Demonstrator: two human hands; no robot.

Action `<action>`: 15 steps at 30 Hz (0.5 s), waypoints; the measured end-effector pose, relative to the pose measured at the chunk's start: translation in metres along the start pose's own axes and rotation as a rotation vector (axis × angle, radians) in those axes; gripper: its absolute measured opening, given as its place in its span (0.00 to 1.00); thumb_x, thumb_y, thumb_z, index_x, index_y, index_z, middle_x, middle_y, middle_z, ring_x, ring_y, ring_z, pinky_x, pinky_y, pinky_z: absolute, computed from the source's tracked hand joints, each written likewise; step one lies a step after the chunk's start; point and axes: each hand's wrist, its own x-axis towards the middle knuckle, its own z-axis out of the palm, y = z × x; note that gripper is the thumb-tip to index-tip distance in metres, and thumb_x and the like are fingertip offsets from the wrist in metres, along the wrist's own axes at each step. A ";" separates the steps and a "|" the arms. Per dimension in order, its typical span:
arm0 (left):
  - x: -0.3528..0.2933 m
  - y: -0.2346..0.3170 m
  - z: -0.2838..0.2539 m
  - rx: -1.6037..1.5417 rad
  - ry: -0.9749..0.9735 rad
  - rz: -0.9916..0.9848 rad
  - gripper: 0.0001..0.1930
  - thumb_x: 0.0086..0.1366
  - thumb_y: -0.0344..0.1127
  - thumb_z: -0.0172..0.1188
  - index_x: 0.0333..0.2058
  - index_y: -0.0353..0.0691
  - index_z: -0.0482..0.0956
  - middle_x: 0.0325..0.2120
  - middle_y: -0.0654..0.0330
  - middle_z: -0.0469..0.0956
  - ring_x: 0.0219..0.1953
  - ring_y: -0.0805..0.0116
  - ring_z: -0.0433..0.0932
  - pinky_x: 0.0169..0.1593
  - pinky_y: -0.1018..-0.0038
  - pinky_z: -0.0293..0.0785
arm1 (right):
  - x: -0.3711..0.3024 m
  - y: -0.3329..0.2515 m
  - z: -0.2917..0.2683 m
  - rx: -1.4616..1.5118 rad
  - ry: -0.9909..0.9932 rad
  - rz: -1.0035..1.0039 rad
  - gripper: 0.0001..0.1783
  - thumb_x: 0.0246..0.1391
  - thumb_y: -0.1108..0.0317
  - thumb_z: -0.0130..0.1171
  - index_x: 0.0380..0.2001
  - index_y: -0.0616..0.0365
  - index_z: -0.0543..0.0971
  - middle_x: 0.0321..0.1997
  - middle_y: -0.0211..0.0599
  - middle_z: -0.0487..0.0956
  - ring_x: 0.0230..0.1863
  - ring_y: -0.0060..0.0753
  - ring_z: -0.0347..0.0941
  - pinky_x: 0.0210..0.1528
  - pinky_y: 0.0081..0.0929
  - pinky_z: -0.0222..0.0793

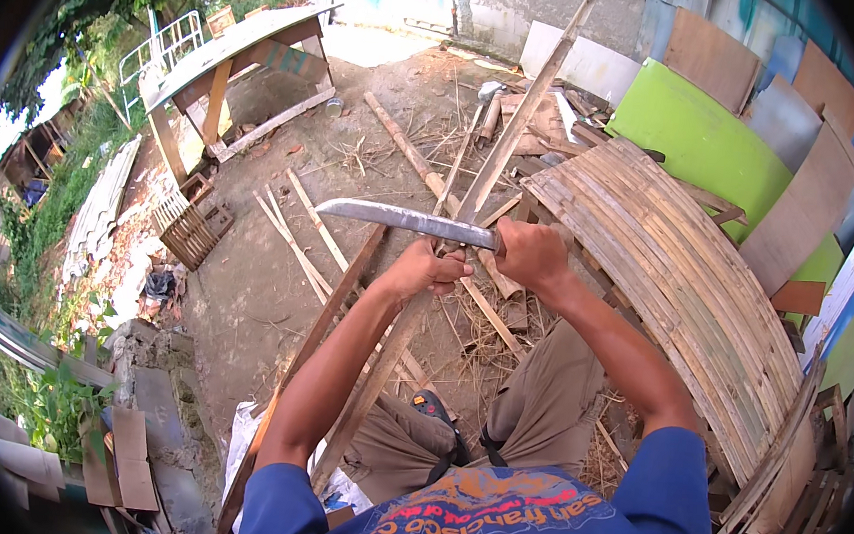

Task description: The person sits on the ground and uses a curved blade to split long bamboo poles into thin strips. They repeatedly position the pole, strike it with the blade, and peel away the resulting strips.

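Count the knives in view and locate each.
1: a long, grey, metal-bladed knife, held in the right hand, pointing left just beyond the left hand. Others may be hidden.

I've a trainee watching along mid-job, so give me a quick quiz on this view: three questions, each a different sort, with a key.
1. Which grip holds the machete?
2. True or false: the machete's tip points toward the person's right.
3. What colour is the large panel just beyond the slatted bamboo?
A) purple
B) lime green
C) black

Key:
1. The right grip.
2. False; its tip points toward the person's left.
3. B
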 end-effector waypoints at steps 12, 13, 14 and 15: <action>0.006 0.005 0.019 0.031 -0.113 0.035 0.30 0.59 0.18 0.62 0.61 0.33 0.67 0.22 0.71 0.67 0.18 0.82 0.65 0.20 0.82 0.57 | 0.009 0.050 -0.036 -0.007 0.004 0.243 0.08 0.44 0.64 0.61 0.25 0.56 0.76 0.22 0.47 0.81 0.27 0.54 0.81 0.30 0.49 0.76; 0.006 0.009 0.023 0.056 -0.103 0.032 0.30 0.59 0.18 0.62 0.61 0.33 0.67 0.22 0.71 0.67 0.18 0.82 0.64 0.20 0.82 0.57 | 0.008 0.052 -0.036 -0.018 0.004 0.239 0.08 0.43 0.64 0.61 0.25 0.56 0.76 0.22 0.46 0.81 0.25 0.54 0.80 0.30 0.50 0.76; 0.006 0.012 0.026 0.080 -0.091 0.029 0.30 0.59 0.18 0.62 0.61 0.33 0.67 0.22 0.71 0.66 0.18 0.82 0.64 0.20 0.83 0.57 | 0.002 0.049 -0.034 -0.024 -0.054 0.146 0.09 0.44 0.64 0.62 0.25 0.56 0.76 0.22 0.47 0.81 0.26 0.54 0.80 0.30 0.50 0.75; 0.005 0.013 0.025 0.071 -0.084 0.002 0.29 0.60 0.18 0.62 0.61 0.33 0.67 0.23 0.71 0.67 0.18 0.82 0.64 0.20 0.82 0.56 | -0.005 0.032 -0.034 -0.024 -0.111 0.050 0.09 0.45 0.63 0.62 0.25 0.57 0.76 0.22 0.47 0.81 0.27 0.55 0.80 0.30 0.49 0.75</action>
